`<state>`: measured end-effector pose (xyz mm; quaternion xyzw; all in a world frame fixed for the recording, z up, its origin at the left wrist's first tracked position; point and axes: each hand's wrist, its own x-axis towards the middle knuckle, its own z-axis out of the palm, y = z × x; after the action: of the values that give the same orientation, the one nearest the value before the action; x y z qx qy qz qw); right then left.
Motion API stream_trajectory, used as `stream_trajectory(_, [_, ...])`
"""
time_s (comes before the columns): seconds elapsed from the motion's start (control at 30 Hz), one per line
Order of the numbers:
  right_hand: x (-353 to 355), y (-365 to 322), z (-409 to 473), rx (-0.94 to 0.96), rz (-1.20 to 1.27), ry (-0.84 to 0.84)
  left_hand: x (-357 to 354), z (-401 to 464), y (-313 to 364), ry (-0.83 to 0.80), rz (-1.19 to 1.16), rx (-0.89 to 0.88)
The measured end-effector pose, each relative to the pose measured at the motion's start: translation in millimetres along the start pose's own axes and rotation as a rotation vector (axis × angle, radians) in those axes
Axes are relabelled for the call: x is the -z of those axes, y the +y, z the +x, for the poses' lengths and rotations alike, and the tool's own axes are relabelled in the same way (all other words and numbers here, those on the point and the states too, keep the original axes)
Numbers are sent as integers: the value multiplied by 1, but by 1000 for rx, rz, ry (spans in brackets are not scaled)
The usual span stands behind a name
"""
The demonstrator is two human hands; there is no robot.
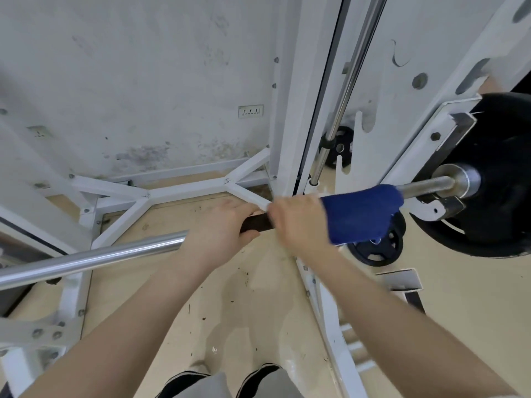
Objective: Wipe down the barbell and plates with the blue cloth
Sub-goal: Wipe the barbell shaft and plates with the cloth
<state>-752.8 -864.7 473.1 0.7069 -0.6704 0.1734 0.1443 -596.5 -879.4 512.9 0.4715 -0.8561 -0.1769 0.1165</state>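
Hands: left hand point(221, 228) grips one barbell point(94, 258); right hand point(298, 222) clutches one blue cloth point(362, 211) round bar.

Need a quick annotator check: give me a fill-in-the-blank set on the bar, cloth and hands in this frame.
1. The cloth wrapped around the barbell is ____ in colour.
2. The hand holding the cloth is the ____ hand.
3. The left hand grips the bar's ____ coloured section.
4. The large plate loaded on the bar is ____ in colour.

Missing words: blue; right; dark; black
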Motion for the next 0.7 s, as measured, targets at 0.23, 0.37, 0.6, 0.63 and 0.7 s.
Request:
stream_trajectory(0.23, [-17,-79,5,117,161,-57,40,-18,-40,-122,69,130])
stream_trajectory(0.37, [-2,-54,9,154,92,-50,37,-19,-43,-138,95,140])
stream_trajectory(0.6, [28,-22,5,-105,675,-87,19,-6,-29,-87,-96,-18])
stream_trajectory(0.63, [32,-24,5,-165,729,-53,18,-3,-27,-79,-147,-42])
stream_trajectory(0.7, [41,-27,4,-310,917,-126,17,3,-25,-77,-329,-43])
